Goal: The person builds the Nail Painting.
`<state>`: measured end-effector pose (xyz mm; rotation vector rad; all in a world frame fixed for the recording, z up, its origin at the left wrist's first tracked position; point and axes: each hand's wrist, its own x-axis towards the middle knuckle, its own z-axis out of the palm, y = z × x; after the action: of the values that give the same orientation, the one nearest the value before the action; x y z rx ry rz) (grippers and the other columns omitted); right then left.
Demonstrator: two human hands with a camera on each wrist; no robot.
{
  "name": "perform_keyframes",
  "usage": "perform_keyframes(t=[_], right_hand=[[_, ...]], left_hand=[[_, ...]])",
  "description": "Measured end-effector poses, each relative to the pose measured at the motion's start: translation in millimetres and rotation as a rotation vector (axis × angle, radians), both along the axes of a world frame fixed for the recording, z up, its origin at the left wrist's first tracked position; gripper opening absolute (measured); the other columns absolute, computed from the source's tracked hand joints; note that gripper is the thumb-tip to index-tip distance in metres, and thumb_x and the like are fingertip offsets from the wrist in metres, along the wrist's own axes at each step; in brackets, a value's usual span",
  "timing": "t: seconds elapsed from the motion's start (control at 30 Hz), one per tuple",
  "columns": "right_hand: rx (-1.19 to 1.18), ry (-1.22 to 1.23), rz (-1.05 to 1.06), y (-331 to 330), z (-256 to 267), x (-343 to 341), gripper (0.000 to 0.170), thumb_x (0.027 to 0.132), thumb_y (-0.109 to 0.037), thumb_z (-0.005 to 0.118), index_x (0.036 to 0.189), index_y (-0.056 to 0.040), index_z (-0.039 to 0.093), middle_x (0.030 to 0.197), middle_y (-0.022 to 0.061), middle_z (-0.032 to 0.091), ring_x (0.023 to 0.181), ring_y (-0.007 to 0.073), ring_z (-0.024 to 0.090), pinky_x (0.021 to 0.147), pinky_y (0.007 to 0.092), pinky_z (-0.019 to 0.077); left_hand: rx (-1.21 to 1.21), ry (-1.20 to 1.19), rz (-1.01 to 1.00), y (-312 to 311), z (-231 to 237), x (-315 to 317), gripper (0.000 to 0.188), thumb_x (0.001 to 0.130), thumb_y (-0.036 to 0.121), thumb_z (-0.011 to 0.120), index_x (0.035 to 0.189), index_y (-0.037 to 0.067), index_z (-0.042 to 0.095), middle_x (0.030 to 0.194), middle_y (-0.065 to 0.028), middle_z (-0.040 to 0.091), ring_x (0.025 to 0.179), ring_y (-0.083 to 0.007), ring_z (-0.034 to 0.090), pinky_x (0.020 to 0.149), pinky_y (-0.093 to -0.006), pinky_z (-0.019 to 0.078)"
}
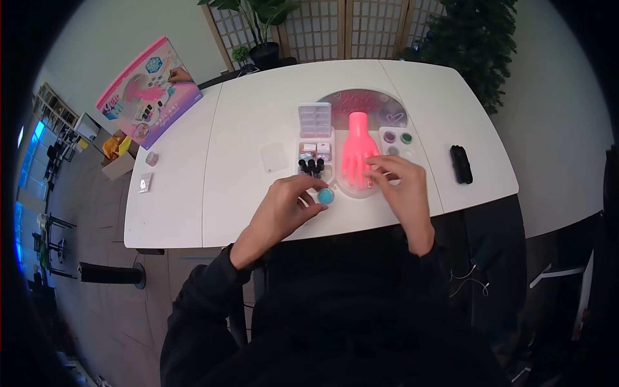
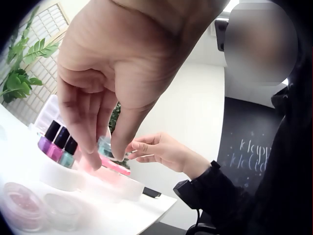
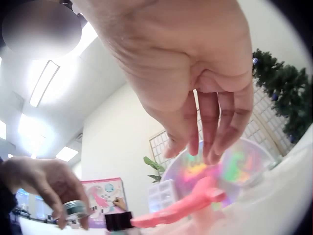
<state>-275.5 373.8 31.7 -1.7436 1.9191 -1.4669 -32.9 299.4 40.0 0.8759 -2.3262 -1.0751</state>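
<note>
My left hand (image 1: 284, 200) holds a small round pot of teal glitter (image 1: 325, 196) between thumb and fingers, near the table's front edge. In the right wrist view this glitter pot (image 3: 75, 209) is tilted a little. A bright pink model hand (image 1: 356, 145) lies on a pale base, fingers pointing toward me. My right hand (image 1: 405, 184) hovers at the model hand's fingertips on the right side, palm down. Its thumb and fingers (image 3: 209, 154) point downward with a gap between them, and nothing shows in that gap.
Black-capped nail polish bottles (image 1: 311, 166) stand left of the model hand, before an open compartment box (image 1: 314, 120). Glitter pots (image 1: 406, 138) sit at its right. A clear plastic lid (image 1: 274, 158), a black case (image 1: 461, 164) and a colourful product box (image 1: 148, 97) are also on the table.
</note>
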Motion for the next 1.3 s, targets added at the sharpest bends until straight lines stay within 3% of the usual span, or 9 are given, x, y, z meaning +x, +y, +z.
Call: perform_keyframes(t=[0.07, 0.17, 0.3, 0.5, 0.63, 0.73, 0.87, 1.1, 1.3], right_hand=[[-0.025, -0.197, 0.289, 2.7, 1.2, 22.5, 0.024, 0.085, -0.006, 0.08, 0.106, 0.0045, 0.075, 0.096, 0.0152, 0.074, 0.078, 0.0215, 0.073, 0.07, 0.0308, 0.0607], [0.035, -0.282, 0.298, 2.6, -6.3, 46.6, 0.028, 0.085, -0.003, 0.08, 0.112, 0.0031, 0.074, 0.098, 0.013, 0.073, 0.081, 0.0178, 0.073, 0.072, 0.0284, 0.0622], [-0.014, -0.327, 0.268, 1.5, -3.7, 50.1, 0.033, 0.081, 0.005, 0.08, 0.114, 0.003, 0.073, 0.101, 0.0108, 0.071, 0.084, 0.0161, 0.072, 0.075, 0.026, 0.0639], [-0.064, -0.088, 0.01, -4.3, -8.4, 19.3, 0.031, 0.079, -0.002, 0.081, 0.108, 0.0019, 0.074, 0.102, 0.0146, 0.072, 0.081, 0.0243, 0.072, 0.07, 0.0311, 0.0612], [-0.007, 0.194, -0.338, -6.4, -25.3, -39.5, 0.026, 0.078, 0.0, 0.074, 0.104, 0.0036, 0.074, 0.101, 0.0167, 0.07, 0.085, 0.0361, 0.071, 0.077, 0.0426, 0.057], [0.055, 0.369, -0.4, -10.2, -49.1, -76.8, 0.027, 0.081, 0.001, 0.073, 0.107, 0.0019, 0.075, 0.105, 0.0154, 0.07, 0.087, 0.0318, 0.072, 0.074, 0.0366, 0.0591], [0.062, 0.252, -0.369, -18.8, -49.7, -81.8, 0.027, 0.081, 0.006, 0.072, 0.107, 0.0013, 0.075, 0.107, 0.015, 0.069, 0.088, 0.0348, 0.07, 0.077, 0.0385, 0.0574], [0.01, 0.231, -0.292, -23.7, -49.7, -82.0, 0.026, 0.077, 0.011, 0.072, 0.103, 0.0053, 0.074, 0.101, 0.0188, 0.071, 0.093, 0.0379, 0.069, 0.081, 0.0408, 0.0557], [0.074, 0.073, -0.334, -24.1, -53.1, -83.0, 0.026, 0.074, 0.013, 0.074, 0.099, 0.0044, 0.074, 0.097, 0.0163, 0.073, 0.092, 0.0347, 0.067, 0.082, 0.0401, 0.0557]], left_hand=[[-0.064, 0.101, -0.006, 2.7, 5.0, -7.0, 0.03, 0.084, 0.001, 0.08, 0.112, -0.002, 0.071, 0.101, -0.0102, 0.069, 0.076, -0.0156, 0.071, 0.069, -0.0274, 0.0593], [-0.096, 0.174, 0.017, 0.9, 3.8, -17.3, 0.034, 0.082, -0.002, 0.08, 0.115, -0.002, 0.071, 0.101, -0.01, 0.067, 0.08, -0.0167, 0.072, 0.073, -0.0272, 0.0607], [-0.122, 0.239, 0.006, -1.3, -0.8, -22.5, 0.034, 0.082, -0.006, 0.078, 0.115, -0.002, 0.071, 0.102, -0.01, 0.066, 0.084, -0.0173, 0.071, 0.073, -0.0275, 0.0615], [-0.16, 0.14, -0.13, 9.8, 10.2, -18.8, 0.067, 0.086, -0.006, 0.071, 0.148, 0.007, 0.05, 0.122, -0.0113, 0.062, 0.103, -0.0242, 0.067, 0.089, -0.035, 0.0579], [-0.164, -0.058, -0.137, 7.2, 22.4, 2.3, 0.046, 0.087, 0.0, 0.072, 0.132, 0.005, 0.063, 0.114, -0.009, 0.066, 0.097, -0.0231, 0.069, 0.081, -0.0343, 0.0566], [-0.138, -0.243, -0.13, 1.1, 16.5, 25.1, 0.034, 0.085, 0.002, 0.074, 0.119, 0.004, 0.069, 0.111, -0.0091, 0.068, 0.095, -0.0233, 0.069, 0.081, -0.0353, 0.0566], [-0.233, -0.411, -0.063, -1.8, 5.4, 50.3, 0.027, 0.08, 0.005, 0.079, 0.105, 0.005, 0.067, 0.113, -0.0096, 0.064, 0.099, -0.0292, 0.068, 0.084, -0.0406, 0.0558], [-0.153, -0.509, -0.063, -6.0, -22.6, 67.6, 0.059, 0.078, 0.015, 0.085, 0.126, 0.01, 0.052, 0.119, -0.0157, 0.055, 0.106, -0.0377, 0.066, 0.088, -0.0461, 0.0548], [-0.055, -0.504, -0.099, -3.8, -18.2, 51.9, 0.056, 0.085, 0.021, 0.082, 0.131, 0.012, 0.052, 0.121, -0.0188, 0.052, 0.098, -0.0366, 0.069, 0.088, -0.0443, 0.0557]])
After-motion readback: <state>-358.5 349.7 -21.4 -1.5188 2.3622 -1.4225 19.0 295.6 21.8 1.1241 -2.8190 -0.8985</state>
